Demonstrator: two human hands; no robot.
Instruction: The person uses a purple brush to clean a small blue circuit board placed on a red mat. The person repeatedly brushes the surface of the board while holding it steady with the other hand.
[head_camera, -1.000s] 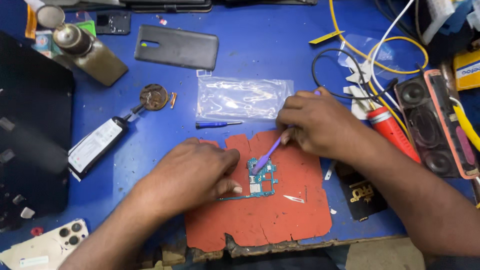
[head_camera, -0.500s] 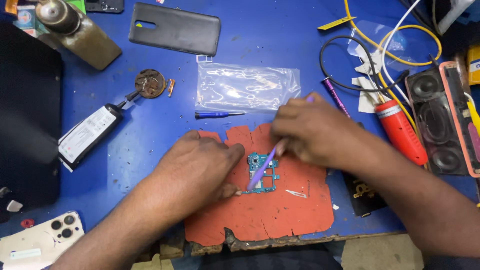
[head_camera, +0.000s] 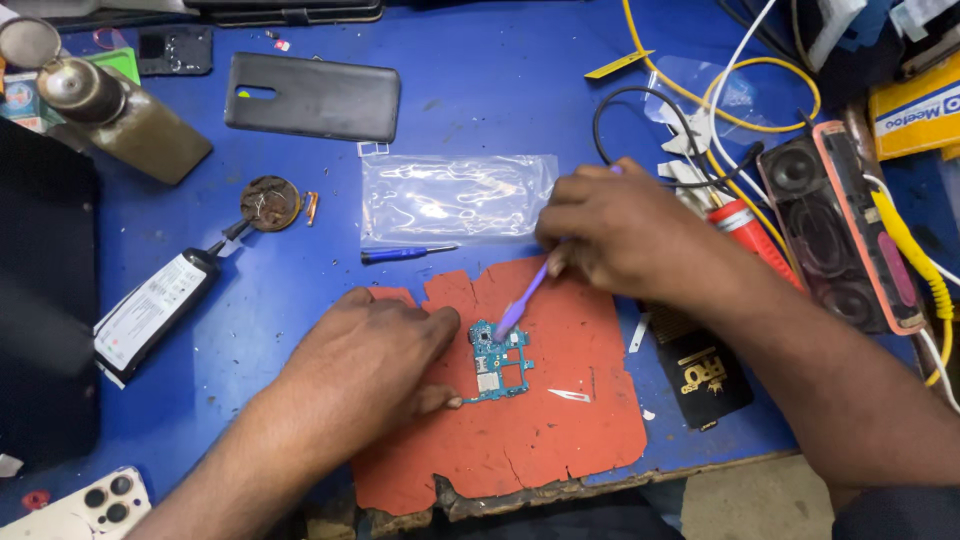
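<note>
A small blue circuit board (head_camera: 498, 362) is lying near the middle of a torn red mat (head_camera: 540, 420) at the 6 o'clock edge of the blue tabletop (head_camera: 500, 90). The left hand (head_camera: 365, 360) is resting flat on the mat at the board's 9 o'clock side, fingers (head_camera: 440, 400) pressed together and touching the board's edge. The right hand (head_camera: 625, 235) is sitting at the board's 1 o'clock, fingers pinching a purple brush (head_camera: 522, 298) whose tip is meeting the top of the board. A scalpel blade (head_camera: 568, 396) is lying on the mat at the board's 4 o'clock. A blue screwdriver (head_camera: 405, 254) and a clear plastic bag (head_camera: 455, 198) are lying at 11 o'clock, just off the mat. A black phone back cover (head_camera: 312, 97) is lying farther out at 11 o'clock; a glue tube (head_camera: 160, 308) at 9 o'clock; a red pen-like tool (head_camera: 755, 235) at 2 o'clock, beside the right wrist.
</note>
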